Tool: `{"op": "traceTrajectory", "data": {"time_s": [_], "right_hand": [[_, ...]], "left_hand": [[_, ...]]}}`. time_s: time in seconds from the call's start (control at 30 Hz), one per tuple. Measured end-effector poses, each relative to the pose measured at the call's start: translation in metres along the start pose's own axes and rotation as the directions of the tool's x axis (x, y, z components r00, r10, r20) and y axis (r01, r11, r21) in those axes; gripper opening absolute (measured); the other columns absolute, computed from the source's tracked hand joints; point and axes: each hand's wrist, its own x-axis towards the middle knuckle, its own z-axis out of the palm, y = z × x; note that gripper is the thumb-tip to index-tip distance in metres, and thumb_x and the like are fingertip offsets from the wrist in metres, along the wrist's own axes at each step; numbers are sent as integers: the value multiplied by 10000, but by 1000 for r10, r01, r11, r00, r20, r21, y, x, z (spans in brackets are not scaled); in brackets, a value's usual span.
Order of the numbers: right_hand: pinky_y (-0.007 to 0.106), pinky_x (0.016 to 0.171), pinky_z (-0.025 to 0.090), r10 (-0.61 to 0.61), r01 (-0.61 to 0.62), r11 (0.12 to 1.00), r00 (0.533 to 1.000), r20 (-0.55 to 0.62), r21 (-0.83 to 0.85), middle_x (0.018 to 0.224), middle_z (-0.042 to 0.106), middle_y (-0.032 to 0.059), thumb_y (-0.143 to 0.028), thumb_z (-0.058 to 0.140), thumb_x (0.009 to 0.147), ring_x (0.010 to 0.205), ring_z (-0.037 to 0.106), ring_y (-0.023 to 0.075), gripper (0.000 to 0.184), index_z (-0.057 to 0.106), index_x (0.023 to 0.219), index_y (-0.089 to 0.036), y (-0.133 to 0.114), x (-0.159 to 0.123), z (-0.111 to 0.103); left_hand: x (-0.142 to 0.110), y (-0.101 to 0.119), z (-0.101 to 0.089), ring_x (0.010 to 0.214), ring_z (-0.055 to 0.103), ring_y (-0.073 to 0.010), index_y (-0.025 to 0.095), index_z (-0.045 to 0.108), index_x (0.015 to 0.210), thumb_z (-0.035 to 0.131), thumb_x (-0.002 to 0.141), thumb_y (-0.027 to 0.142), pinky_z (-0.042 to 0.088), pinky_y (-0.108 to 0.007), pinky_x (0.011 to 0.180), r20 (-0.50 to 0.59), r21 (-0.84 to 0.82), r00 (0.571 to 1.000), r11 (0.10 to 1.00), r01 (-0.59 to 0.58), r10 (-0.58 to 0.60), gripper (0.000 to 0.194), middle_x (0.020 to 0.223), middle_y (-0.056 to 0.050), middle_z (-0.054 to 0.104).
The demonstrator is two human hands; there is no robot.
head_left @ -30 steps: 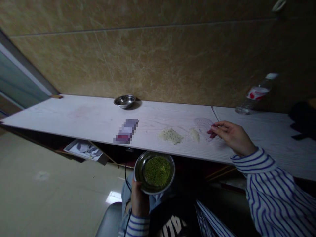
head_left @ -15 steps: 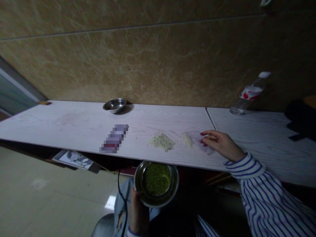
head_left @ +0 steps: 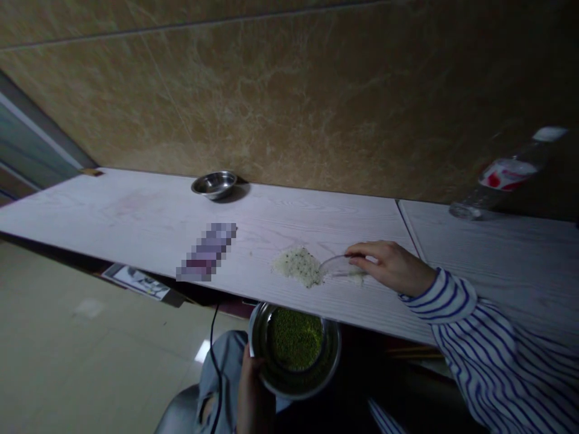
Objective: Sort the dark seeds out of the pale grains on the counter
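Your right fingers (head_left: 360,248) pinch a clear protractor (head_left: 333,265), tilted over the counter (head_left: 280,211). Left of those fingers, by the protractor's end, lies a pile of white grains (head_left: 296,265) with dark specks; just below them sits a smaller white heap (head_left: 357,279). Nearer you, your left hand (head_left: 254,392) grasps a metal bowl (head_left: 332,361) of small green beans (head_left: 296,339), thumb at the rim. Well left of the right fingers is a dish (head_left: 212,185); far right, a bottle (head_left: 504,176).
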Motion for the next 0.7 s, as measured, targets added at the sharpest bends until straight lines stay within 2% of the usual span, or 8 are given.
{"op": "traceTrajectory", "data": {"time_s": [0.13,0.3,0.43,0.57,0.7], "right_hand": [[423,1023,693,-65,66,998,993,99,-8,1068,946,49,-264,745,989,1018,895,288,196,918,1074,-306,3,10,5],[443,1048,685,-81,85,995,994,72,-46,1121,946,74,-236,700,1021,1042,895,298,249,918,1131,-280,5,20,12],[468,1068,687,-39,43,996,998,56,-72,1158,944,90,-222,708,1016,1064,897,317,243,916,1135,-262,1,27,17],[459,1046,703,11,-7,994,999,33,-110,1173,943,74,-230,717,1007,1051,900,312,245,918,1138,-277,1,26,18],[463,1002,712,16,-9,979,999,35,-204,1158,946,91,-235,683,1023,1019,907,320,297,922,1198,-255,3,20,17]], "left_hand": [[-5,0,2,1315,745,-502,270,885,1079,933,623,514,644,-612,1097,-45,-15,999,1000,15,-15,519,1131,-125,866],[-4,-4,3,1353,727,-513,268,874,1074,939,609,525,636,-593,1102,-61,0,998,1000,14,-14,536,1151,-127,867],[-3,-5,3,1312,741,-513,273,869,1032,931,584,523,645,-597,1074,-87,9,996,999,39,-38,517,1134,-128,868],[-6,1,5,1304,754,-498,280,880,1052,926,606,480,657,-583,1065,-50,13,998,999,31,-30,490,1202,-122,875],[-6,6,6,1360,738,-516,291,876,1106,932,622,451,649,-609,1101,8,-18,999,999,46,-46,513,1262,-127,867]]}}
